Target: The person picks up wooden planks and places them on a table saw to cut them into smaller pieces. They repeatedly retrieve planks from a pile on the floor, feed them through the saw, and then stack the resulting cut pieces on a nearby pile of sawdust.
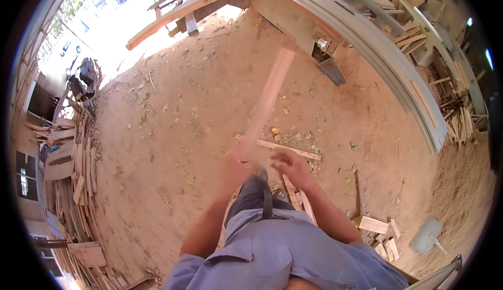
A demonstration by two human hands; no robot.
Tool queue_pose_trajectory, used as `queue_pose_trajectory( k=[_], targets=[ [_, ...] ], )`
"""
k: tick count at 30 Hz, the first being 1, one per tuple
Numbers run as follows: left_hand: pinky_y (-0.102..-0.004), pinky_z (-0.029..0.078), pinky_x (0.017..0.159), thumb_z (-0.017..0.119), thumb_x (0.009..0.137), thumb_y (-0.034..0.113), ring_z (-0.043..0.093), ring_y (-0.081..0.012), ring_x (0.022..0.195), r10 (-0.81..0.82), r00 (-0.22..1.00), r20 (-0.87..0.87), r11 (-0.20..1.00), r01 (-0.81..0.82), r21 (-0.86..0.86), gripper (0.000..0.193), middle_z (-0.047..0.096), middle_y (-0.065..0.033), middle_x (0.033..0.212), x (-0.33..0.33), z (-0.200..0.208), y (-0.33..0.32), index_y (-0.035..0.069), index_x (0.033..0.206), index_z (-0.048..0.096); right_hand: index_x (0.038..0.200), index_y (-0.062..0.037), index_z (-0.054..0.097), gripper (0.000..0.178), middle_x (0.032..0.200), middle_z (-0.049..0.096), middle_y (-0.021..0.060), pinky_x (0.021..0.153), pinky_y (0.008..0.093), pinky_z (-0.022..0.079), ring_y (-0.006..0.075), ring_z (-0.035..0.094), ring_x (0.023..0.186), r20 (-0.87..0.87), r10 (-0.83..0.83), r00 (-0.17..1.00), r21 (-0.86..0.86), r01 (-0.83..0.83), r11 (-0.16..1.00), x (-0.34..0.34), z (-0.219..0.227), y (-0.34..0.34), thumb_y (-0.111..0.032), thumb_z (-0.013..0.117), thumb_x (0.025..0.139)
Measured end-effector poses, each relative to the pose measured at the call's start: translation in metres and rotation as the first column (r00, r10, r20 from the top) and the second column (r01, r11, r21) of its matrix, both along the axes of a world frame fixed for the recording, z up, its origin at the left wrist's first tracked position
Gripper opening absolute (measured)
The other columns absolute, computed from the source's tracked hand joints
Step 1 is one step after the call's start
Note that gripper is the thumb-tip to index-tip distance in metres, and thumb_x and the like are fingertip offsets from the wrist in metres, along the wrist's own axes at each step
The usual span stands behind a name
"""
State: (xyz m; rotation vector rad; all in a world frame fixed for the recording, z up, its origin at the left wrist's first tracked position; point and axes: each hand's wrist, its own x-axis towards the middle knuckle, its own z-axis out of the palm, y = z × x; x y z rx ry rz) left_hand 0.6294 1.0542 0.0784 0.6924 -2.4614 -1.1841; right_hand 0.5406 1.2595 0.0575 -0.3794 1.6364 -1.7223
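A long, flat wooden board (268, 99) points up and away from me, its far end tilted to the right. My left hand (238, 168) grips its near end, the fingers wrapped round the wood. To the right of the board, my right hand (291, 168) is apart from it, fingers partly curled and spread, with nothing seen in them. A thin wooden strip (283, 146) lies on the ground beyond my hands, passing behind the board. By my legs, more pale wood pieces (294, 193) show below the right hand.
Stacked planks (73, 169) line the left side. Long grey metal lengths (387, 62) run along the upper right, beside a wood scrap heap (461, 125). Offcuts (374, 224) and a shovel (427, 236) lie at lower right. A long beam (199, 8) spans the far end.
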Motion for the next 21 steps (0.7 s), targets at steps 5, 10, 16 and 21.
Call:
queue_pose_trajectory(
  k=[5,10,16,21],
  targets=[
    [-0.0396,0.055,0.089,0.075,0.072,0.012,0.072,-0.0354,0.104,0.026,0.971,0.237,0.997,-0.043,0.067,0.063,0.071,-0.0259,0.109,-0.084,0.02,-0.074,-0.001,0.132,0.062,0.145,0.0033,0.047,0.052,0.126,0.067,0.0129,0.089,0.0314,0.054,0.019,0.068,0.104,0.081,-0.069,0.994,-0.073,0.075,0.994,-0.167,-0.008,-0.083,-0.01,0.063,0.098],
    [-0.0455,0.054,0.085,0.071,0.075,0.011,0.068,-0.0414,0.1,-0.008,0.982,0.19,0.996,0.025,-0.084,0.055,0.07,-0.0228,0.108,-0.209,-0.033,-0.168,0.006,0.13,0.065,0.146,0.0042,0.045,0.053,0.13,0.065,0.0138,0.095,0.0364,0.054,0.0224,0.067,0.109,0.178,-0.067,0.982,-0.301,0.119,0.946,-0.345,-0.041,-0.183,-0.016,0.064,0.1],
    [-0.0459,0.054,0.089,0.074,0.075,0.009,0.066,-0.0402,0.105,-0.148,0.92,0.364,0.97,0.207,-0.13,0.056,0.068,-0.0201,0.113,-0.408,-0.035,-0.284,0.006,0.129,0.065,0.135,0.0016,0.052,0.041,0.123,0.064,0.0106,0.095,0.042,0.056,0.0237,0.066,0.109,0.458,-0.304,0.835,-0.185,0.424,0.887,-0.534,-0.068,-0.291,-0.014,0.064,0.1],
    [-0.0485,0.054,0.084,0.073,0.077,0.011,0.066,-0.0406,0.097,-0.215,0.889,0.403,0.906,0.336,-0.258,0.049,0.068,-0.0192,0.105,-0.551,-0.011,-0.371,0.008,0.125,0.065,0.13,0.0021,0.053,0.038,0.121,0.064,0.0108,0.088,0.0441,0.06,0.0246,0.066,0.107,0.493,-0.388,0.779,-0.114,0.5,0.859,-0.668,-0.047,-0.362,-0.013,0.065,0.098]
  ],
)
